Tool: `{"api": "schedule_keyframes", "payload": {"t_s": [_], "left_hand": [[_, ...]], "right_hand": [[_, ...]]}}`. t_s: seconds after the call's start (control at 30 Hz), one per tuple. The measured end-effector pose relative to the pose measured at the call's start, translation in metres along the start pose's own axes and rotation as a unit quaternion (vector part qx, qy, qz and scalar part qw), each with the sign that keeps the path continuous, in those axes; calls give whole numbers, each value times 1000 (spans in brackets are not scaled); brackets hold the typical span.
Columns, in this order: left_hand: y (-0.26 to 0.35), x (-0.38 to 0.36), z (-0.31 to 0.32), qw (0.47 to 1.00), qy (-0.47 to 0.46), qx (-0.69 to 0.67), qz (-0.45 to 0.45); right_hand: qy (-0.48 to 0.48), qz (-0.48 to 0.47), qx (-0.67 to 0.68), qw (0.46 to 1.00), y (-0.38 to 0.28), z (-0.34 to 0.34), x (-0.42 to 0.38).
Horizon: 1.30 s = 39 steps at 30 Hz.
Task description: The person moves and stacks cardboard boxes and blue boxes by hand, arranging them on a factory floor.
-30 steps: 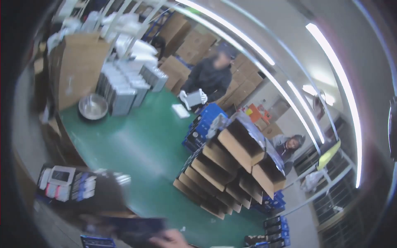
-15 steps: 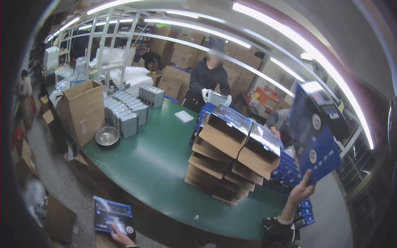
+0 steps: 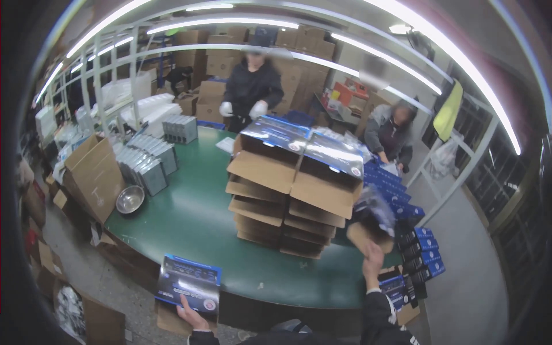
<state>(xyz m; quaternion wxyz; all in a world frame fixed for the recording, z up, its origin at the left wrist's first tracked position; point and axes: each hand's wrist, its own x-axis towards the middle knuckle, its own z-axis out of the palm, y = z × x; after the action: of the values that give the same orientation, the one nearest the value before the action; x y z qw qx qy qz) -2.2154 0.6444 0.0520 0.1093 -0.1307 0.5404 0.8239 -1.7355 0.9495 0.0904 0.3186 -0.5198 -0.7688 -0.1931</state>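
Note:
My left hand (image 3: 192,315) is closed on a blue printed carton (image 3: 188,286), thumb across its face, in front of the table's near edge. A brown flap hangs open below this carton. Over the table's right end, my right hand (image 3: 374,262) grips the brown flap of another blue carton (image 3: 372,215), which is smeared by motion. Just left of that carton rises a stack of open blue cartons (image 3: 275,133), their brown flaps facing me.
Several blue cartons (image 3: 426,253) are piled at the green table's (image 3: 190,230) right end. A metal bowl (image 3: 130,199), grey boxes (image 3: 150,172) and a brown box (image 3: 95,178) stand left. Two people (image 3: 253,86) (image 3: 392,132) stand across the table.
My right hand has brought its carton down and left, beside the stack. The left-hand carton appears higher and further right. The view has shifted, and the gloved person's hands no longer hold the grey box.

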Motion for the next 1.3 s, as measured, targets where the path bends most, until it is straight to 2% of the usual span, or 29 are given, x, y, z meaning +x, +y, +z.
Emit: {"api": "schedule_keyframes", "payload": {"t_s": [0.03, 0.07, 0.13, 0.17, 0.3, 0.33, 0.43, 0.53, 0.67, 0.7, 0.73, 0.83, 0.87, 0.9, 0.93, 1.07, 1.13, 1.2, 1.23, 1.3], "left_hand": [[-6, -6, 0, 1000, -18, 13, -5], [-15, -10, 0, 999, -11, 41, -29], [-34, -19, -6, 992, 8, 103, -77], [-36, -26, -7, 988, 10, 126, -88], [-31, -68, 14, 973, -128, 65, -179], [-34, -76, 17, 964, -160, 61, -202], [-50, -106, 34, 908, -241, -25, -342], [-73, -140, 47, 859, -267, -1, -437], [-84, -176, 61, 810, -316, 11, -494], [-81, -184, 68, 811, -315, 0, -493], [-77, -188, 73, 819, -308, -6, -485], [-68, -182, 71, 868, -243, -27, -431], [-68, -171, 65, 885, -216, -32, -412], [-70, -159, 61, 899, -190, -38, -392], [-69, -150, 61, 908, -172, -48, -378], [-36, -121, 51, 907, -149, -27, -392], [-25, -111, 55, 878, -194, -6, -438], [5, -94, 60, 788, -362, 54, -495], [26, -83, 64, 762, -403, 66, -502], [74, -61, 68, 771, -544, 198, -264]], "right_hand": [[-54, 6, -15, 998, 11, 18, -18], [-173, 67, -29, 982, 21, 35, -34], [-405, 184, -45, 895, 40, 65, -73], [-462, 217, -45, 859, 30, 66, -90], [-330, 329, 174, 867, -77, 15, -82], [-361, 357, 288, 812, -107, -5, -87], [-633, 243, 398, 618, -181, -60, -98], [-607, 313, 477, 554, -210, -83, -127], [-422, 435, 466, 644, -201, -103, -131], [-407, 434, 467, 655, -195, -105, -127], [-365, 423, 465, 687, -188, -108, -119], [-494, 389, 463, 625, -176, -122, -97], [-515, 362, 519, 579, -170, -116, -104], [-532, 333, 571, 529, -164, -108, -109], [-545, 310, 595, 502, -160, -98, -108], [-555, 329, 677, 355, -192, -75, -109], [-588, 387, 615, 355, -225, -75, -83], [-575, 432, 606, 339, -253, -74, -58], [-573, 439, 605, 336, -266, -69, -47], [-549, 461, 614, 331, -290, -52, -34]]}}
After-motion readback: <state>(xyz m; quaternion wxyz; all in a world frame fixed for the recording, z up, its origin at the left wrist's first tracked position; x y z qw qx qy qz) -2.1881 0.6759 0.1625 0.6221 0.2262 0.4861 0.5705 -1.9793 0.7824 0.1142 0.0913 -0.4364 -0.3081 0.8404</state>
